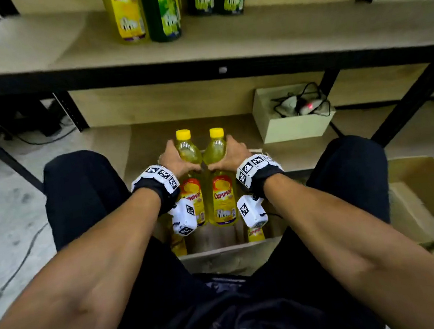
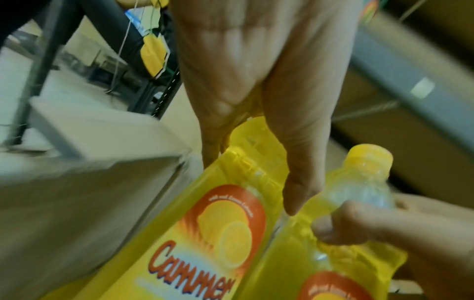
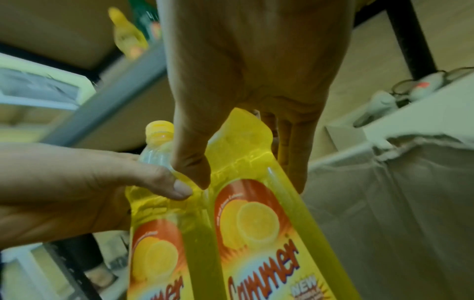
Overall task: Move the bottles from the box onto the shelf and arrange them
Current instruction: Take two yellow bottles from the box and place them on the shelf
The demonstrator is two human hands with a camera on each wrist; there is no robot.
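Observation:
Two yellow bottles with yellow caps and orange labels are held upright, side by side, above the open cardboard box [image 1: 229,255] between my knees. My left hand [image 1: 176,161] grips the left yellow bottle [image 1: 192,183] round its shoulder, and the left wrist view shows the thumb across this bottle [image 2: 218,233]. My right hand [image 1: 229,154] grips the right yellow bottle [image 1: 221,188] the same way; the right wrist view shows this bottle [image 3: 259,223] close up. More yellow bottles [image 1: 255,234] stand in the box. On the shelf [image 1: 277,38] above stand a yellow bottle [image 1: 127,15] and green bottles [image 1: 163,13].
A black shelf frame edge [image 1: 146,75] runs across just above the held bottles. A small white box [image 1: 292,126] with cables sits on the lower board to the right. Another open cardboard box [image 1: 428,199] lies at the far right. My knees flank the box.

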